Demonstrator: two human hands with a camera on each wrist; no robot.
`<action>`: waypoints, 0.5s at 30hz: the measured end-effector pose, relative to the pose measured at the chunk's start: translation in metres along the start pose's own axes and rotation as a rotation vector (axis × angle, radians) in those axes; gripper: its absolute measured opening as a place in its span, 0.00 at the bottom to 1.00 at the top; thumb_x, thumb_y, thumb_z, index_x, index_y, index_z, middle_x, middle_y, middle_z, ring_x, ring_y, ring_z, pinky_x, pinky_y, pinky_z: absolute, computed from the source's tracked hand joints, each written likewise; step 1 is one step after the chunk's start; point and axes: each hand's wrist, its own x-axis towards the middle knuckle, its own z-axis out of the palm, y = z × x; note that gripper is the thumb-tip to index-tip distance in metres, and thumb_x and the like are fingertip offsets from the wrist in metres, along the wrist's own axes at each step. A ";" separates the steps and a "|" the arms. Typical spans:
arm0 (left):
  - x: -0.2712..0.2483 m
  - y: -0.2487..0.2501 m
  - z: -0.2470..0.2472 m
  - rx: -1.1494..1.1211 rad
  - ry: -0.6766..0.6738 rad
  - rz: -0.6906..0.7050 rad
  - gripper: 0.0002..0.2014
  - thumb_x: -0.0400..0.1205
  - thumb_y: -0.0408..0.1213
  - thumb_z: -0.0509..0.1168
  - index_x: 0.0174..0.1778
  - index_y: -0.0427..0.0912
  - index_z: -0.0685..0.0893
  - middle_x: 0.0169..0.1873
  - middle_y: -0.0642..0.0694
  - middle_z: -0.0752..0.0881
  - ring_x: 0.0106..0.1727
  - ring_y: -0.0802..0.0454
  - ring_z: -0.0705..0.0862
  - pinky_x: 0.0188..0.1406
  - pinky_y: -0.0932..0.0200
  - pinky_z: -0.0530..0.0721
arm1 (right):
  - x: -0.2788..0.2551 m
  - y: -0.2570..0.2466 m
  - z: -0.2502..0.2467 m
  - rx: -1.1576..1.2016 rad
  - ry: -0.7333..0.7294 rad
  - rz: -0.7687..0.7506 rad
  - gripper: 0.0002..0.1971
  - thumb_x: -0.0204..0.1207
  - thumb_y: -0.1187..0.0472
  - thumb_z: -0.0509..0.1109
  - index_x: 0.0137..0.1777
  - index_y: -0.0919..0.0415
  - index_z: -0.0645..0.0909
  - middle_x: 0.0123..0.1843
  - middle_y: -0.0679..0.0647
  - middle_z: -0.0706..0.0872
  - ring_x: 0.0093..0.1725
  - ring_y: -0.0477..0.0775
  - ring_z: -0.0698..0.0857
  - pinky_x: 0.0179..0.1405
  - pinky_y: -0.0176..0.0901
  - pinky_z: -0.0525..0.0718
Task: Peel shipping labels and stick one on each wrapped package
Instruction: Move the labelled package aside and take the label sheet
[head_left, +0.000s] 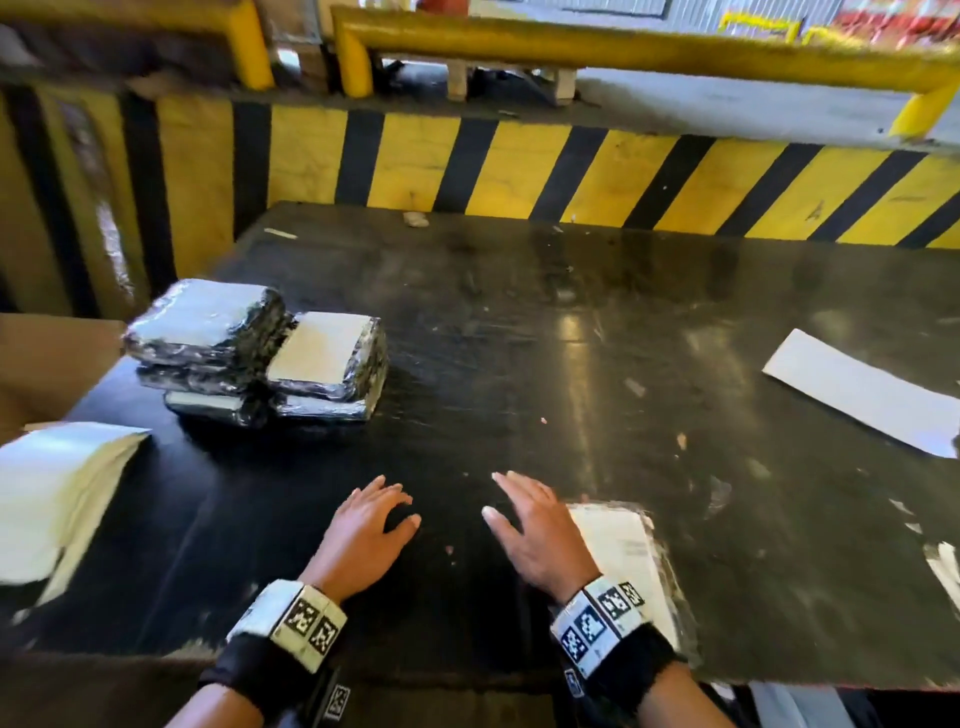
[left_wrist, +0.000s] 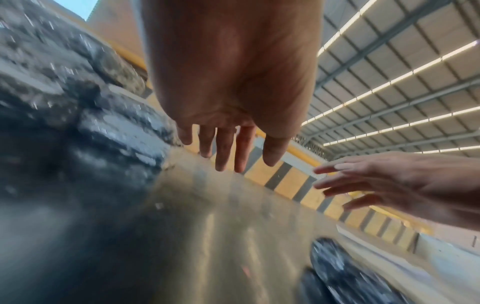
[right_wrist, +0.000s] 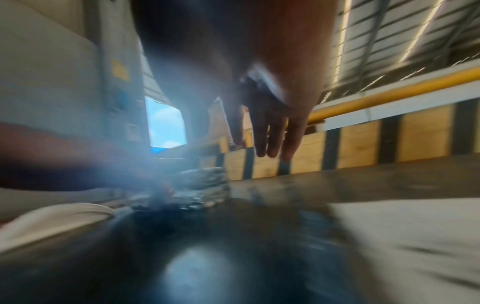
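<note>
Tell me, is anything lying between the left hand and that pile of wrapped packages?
Nothing visible: only bare black table lies between the left hand and the pile of wrapped packages.

Bright daylight; glare on table (head_left: 571, 332); wrist views motion-blurred.

Package stack (head_left: 260, 353) behind left hand (head_left: 363, 530)

black table (head_left: 571, 364), yellow-and-black striped barrier (head_left: 519, 171), black-wrapped packages (head_left: 208, 332), white label sheet (head_left: 857, 395)
</note>
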 end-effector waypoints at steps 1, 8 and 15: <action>-0.001 -0.003 -0.012 -0.008 0.027 -0.002 0.19 0.84 0.50 0.61 0.69 0.48 0.79 0.76 0.51 0.74 0.82 0.56 0.61 0.80 0.58 0.55 | 0.008 -0.014 0.009 0.011 -0.031 -0.029 0.26 0.83 0.46 0.58 0.79 0.53 0.65 0.80 0.51 0.69 0.79 0.49 0.64 0.78 0.42 0.60; -0.022 -0.147 -0.130 -0.022 0.273 -0.147 0.23 0.80 0.55 0.62 0.64 0.44 0.84 0.67 0.48 0.83 0.76 0.54 0.73 0.75 0.58 0.67 | 0.112 -0.174 0.107 0.023 -0.175 -0.277 0.27 0.83 0.47 0.58 0.80 0.52 0.63 0.80 0.48 0.67 0.80 0.47 0.63 0.78 0.44 0.62; -0.054 -0.302 -0.214 0.019 0.347 -0.258 0.24 0.79 0.54 0.57 0.60 0.42 0.86 0.65 0.47 0.84 0.69 0.49 0.80 0.66 0.54 0.76 | 0.180 -0.307 0.212 0.039 -0.225 -0.313 0.26 0.82 0.48 0.59 0.78 0.54 0.65 0.79 0.50 0.70 0.78 0.49 0.66 0.77 0.41 0.63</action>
